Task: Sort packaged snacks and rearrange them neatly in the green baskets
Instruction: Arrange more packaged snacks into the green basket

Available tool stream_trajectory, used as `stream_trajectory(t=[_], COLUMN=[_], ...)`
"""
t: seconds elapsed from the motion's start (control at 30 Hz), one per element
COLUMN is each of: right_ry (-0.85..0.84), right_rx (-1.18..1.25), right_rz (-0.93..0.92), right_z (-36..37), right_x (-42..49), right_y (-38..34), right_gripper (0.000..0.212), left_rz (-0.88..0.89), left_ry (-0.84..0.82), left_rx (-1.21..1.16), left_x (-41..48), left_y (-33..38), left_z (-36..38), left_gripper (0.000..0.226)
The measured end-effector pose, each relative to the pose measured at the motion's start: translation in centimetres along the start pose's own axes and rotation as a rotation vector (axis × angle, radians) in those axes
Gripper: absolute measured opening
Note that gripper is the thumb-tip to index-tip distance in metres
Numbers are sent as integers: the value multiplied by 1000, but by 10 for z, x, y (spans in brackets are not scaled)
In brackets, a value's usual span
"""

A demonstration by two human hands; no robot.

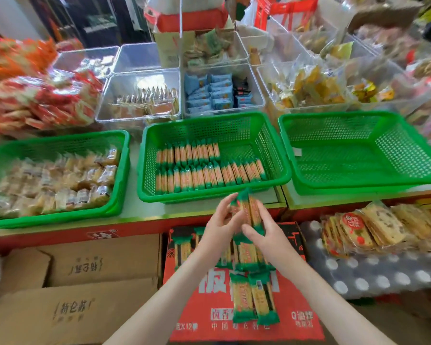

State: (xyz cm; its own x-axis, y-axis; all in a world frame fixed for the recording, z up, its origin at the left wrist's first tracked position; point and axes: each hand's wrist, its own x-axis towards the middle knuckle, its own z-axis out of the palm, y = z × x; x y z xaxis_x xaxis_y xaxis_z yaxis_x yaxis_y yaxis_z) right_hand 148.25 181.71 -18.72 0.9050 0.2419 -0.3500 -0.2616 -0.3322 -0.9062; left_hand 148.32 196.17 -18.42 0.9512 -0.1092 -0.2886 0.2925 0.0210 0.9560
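I record both hands at the centre of the head view; the left hand (pixel 219 226) curls its fingers round the upper left side of a bundle of green-ended packets (pixel 245 211); the right hand (pixel 268 236) grips the bundle's lower end, thumb across the front. The bundle is held in the air just short of the near rim of the middle green basket (pixel 209 196), above a red carton (pixel 299 327); it is not in the basket.

Inside that basket, matching packets stand on edge in two rows; the front row runs further right than the back row. The left green basket (pixel 60 217) holds clear-wrapped pale pastries; the right green basket (pixel 358 186) shows its mesh floor; all three sit on the surface (pixel 135 207).

More loose packets (pixel 253 298) lie on the red carton.

Writing: the carton bears large white Chinese characters, mostly covered; "X12" reads at its lower left; smaller lines are blurred. The brown cartons (pixel 97 265) carry printed characters I cannot read; the packet print is too blurred to read.
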Motion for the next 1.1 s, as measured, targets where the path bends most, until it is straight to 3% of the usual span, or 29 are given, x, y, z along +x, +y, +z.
stream_trajectory(t=[0.17,0.23,0.33,0.43,0.5,0.63,0.77,0.87,1.1], right_ry=[52,107,230,248,230,132,10,-77,-103], right_rx=[-113,-97,-118,-206,-296,-517,-753,-827,-902], right_rz=[22,33,77,74,61,47,49,105,66], right_z=[-11,-18,-28,-29,-23,-7,3,3,13], right_x=[96,143,215,267,292,319,329,334,330], right_y=[-42,-56,-60,-55,-49,-34,-19,-18,-21], right_gripper=[65,55,65,57,65,78,69,68,71], left_rz=[0,30,50,-10,-28,-49,18,30,24], left_ry=[33,68,106,102,90,26,23,26,20], left_rx=[122,315,674,1066,1204,1338,1410,1422,1412], left_x=[76,113,170,218,240,263,271,271,270], left_y=[26,31,23,3,-10,-30,-41,-43,-42], left_z=[-43,-58,-82,-101,-108,-112,-114,-114,-120], left_gripper=[38,45,54,59,64,68,65,65,67])
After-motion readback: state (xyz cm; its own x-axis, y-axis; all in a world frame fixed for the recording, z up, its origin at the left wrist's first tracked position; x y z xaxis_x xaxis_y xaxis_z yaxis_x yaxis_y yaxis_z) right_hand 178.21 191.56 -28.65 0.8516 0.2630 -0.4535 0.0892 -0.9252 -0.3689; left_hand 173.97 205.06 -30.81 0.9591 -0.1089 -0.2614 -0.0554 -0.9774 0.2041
